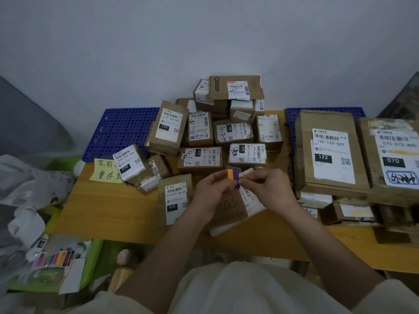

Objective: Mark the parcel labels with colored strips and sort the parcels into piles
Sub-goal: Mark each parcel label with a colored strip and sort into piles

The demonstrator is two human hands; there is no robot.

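Note:
My left hand (209, 188) pinches a small card of colored strips (233, 176) with an orange and a purple strip showing. My right hand (263, 185) grips the purple strip at its edge. Both hands hover above a brown parcel printed "EASY" (231, 208) on the wooden table (108, 214). A parcel labelled 010 (175, 201) lies just left of it. A heap of labelled brown parcels (215, 130) fills the middle back. Two large boxes, labelled 122 (328, 152) and 070 (394, 159), are stacked at the right.
A yellow handwritten note (105, 171) lies on the table's left part. A green tray (90, 264) at lower left holds a pack of colored strips (54, 258). Blue perforated panels (120, 130) stand behind. White bags (27, 193) pile at the left.

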